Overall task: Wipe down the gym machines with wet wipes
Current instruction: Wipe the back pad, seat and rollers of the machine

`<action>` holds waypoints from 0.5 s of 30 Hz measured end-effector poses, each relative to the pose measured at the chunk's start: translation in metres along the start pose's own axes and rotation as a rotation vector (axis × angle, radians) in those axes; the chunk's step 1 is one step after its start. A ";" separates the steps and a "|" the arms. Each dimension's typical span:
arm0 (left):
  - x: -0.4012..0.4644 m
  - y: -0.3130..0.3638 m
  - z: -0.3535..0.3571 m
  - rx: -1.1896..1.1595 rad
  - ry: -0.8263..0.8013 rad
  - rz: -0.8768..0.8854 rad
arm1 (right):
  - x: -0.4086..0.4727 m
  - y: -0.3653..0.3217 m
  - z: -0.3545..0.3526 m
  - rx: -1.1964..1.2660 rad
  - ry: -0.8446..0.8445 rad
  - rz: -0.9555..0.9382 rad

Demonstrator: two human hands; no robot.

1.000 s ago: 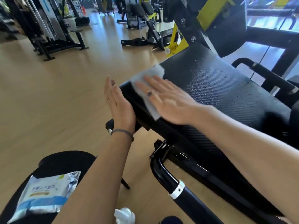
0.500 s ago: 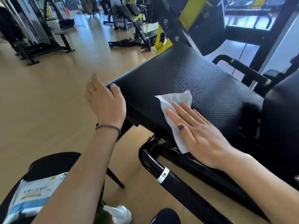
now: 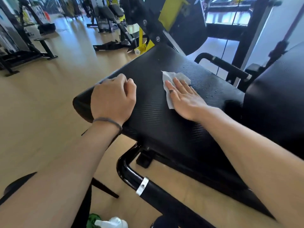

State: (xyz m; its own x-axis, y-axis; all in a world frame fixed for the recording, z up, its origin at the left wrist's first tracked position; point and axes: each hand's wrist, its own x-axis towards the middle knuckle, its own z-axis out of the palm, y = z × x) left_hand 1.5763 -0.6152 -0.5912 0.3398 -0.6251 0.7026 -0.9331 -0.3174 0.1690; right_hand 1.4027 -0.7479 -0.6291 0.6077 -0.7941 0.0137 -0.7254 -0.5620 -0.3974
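While my right hand (image 3: 184,97) presses the wet wipe (image 3: 171,86) flat-fingered on the middle of the seat pad (image 3: 156,122) and my left hand (image 3: 113,99) rests loosely curled, empty, at its near corner, droplets beyond risk being missed.

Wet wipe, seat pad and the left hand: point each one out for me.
wet wipe (image 3: 169,78), head view, bare upper part beyond the fingers.
seat pad (image 3: 153,112), head view, textured top between the hands.
left hand (image 3: 113,99), head view, back of the hand.
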 end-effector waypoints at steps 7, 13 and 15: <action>-0.001 0.000 0.002 0.009 -0.027 -0.019 | -0.090 -0.038 0.024 0.010 0.000 -0.383; -0.001 -0.001 0.002 0.036 -0.071 0.050 | -0.017 0.012 0.002 0.103 0.030 0.187; -0.001 -0.001 0.003 0.079 -0.098 0.127 | -0.027 -0.004 0.009 0.078 0.024 0.122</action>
State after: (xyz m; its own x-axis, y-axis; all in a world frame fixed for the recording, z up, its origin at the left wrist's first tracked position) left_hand 1.5778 -0.6167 -0.5944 0.2334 -0.7290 0.6435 -0.9585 -0.2838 0.0260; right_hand 1.3916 -0.7220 -0.6360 0.5075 -0.8614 -0.0177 -0.7659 -0.4416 -0.4674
